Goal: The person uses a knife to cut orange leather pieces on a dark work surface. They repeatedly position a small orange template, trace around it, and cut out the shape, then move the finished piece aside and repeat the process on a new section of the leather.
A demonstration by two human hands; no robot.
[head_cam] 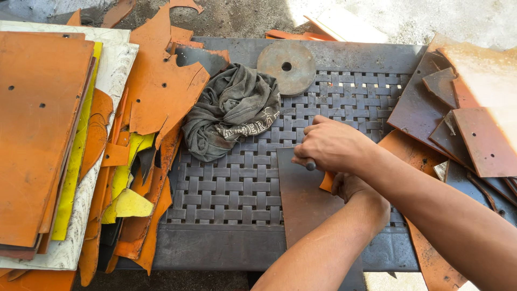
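Note:
My right hand (329, 145) is closed in a fist around a small tool with a dark handle (311, 166). The tool's end points down onto a brown leather sheet (301, 202) that lies on the grey woven plastic table (237, 188). My left hand (351, 186) lies just under my right wrist and is mostly hidden by it. Its fingers hold a small orange leather piece (327, 182) against the sheet's right edge.
A crumpled grey cloth (231, 110) and a round metal disc with a centre hole (286, 66) lie at the table's back. Stacked orange and yellow sheets and offcuts (48, 134) crowd the left. Brown leather pieces (463, 129) pile up on the right.

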